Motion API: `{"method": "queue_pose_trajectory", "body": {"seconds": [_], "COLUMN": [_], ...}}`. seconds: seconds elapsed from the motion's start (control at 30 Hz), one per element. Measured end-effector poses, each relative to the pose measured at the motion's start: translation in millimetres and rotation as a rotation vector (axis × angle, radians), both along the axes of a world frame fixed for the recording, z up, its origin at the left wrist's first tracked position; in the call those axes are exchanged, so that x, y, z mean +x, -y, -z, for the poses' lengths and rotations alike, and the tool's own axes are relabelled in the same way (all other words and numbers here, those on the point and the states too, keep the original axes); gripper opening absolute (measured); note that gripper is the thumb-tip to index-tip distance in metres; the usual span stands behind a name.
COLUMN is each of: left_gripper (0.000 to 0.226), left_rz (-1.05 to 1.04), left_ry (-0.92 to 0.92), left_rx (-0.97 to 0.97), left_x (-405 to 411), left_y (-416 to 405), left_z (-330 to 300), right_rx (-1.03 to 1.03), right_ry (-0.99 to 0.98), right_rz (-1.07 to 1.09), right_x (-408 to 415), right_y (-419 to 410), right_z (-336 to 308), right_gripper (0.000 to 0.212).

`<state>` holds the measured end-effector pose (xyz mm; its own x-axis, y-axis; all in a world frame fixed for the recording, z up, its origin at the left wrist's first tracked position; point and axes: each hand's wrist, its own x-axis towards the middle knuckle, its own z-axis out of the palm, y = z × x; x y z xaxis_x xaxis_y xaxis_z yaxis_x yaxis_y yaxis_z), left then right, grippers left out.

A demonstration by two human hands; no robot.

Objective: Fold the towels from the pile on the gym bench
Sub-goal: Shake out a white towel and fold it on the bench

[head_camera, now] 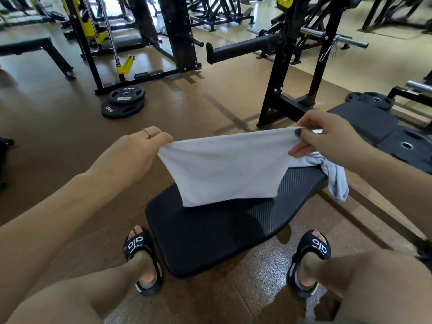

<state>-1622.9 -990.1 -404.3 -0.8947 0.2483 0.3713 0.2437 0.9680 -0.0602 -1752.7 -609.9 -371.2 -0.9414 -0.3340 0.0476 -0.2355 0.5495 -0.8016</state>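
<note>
A white towel (224, 169) hangs doubled over in the air above the black gym bench (210, 237). My left hand (138, 150) grips its upper left corner. My right hand (327, 136) pinches its upper right corner between thumb and fingers. The towel's lower edge hangs just above the bench pad. Behind my right hand a crumpled pale towel (332, 174) lies on the far right end of the bench and droops over its edge.
My feet in black slides (142, 260) stand on either side of the bench's near end. A black rack frame (287, 90) rises beyond the bench. Weight plates (124, 101) lie on the brown floor at the left, more plates (406, 146) at the right.
</note>
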Motion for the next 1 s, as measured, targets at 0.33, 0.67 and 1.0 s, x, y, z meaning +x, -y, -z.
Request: {"method": "queue_pose_trajectory", "body": {"seconds": [0.33, 0.67, 1.0], "left_gripper": [0.032, 0.022, 0.050], "left_rz": [-0.212, -0.164, 0.067], "left_ry": [-0.019, -0.174, 0.370], "left_rx": [-0.013, -0.116, -0.076], "left_x": [-35.7, -34.5, 75.6], "left_y": [11.1, 28.3, -47.0], "left_z": [-14.8, -10.6, 192.1], "right_rx": [-0.027, -0.103, 0.521], "right_ry": [0.010, -0.137, -0.100], "right_rz": [-0.006, 0.042, -0.306], "right_x": [-48.9, -66.6, 21.2], "right_y": [32.4, 50.1, -25.9], "right_z": [6.8, 47.6, 236.7], "right_gripper": [0.012, 0.006, 0.017]}}
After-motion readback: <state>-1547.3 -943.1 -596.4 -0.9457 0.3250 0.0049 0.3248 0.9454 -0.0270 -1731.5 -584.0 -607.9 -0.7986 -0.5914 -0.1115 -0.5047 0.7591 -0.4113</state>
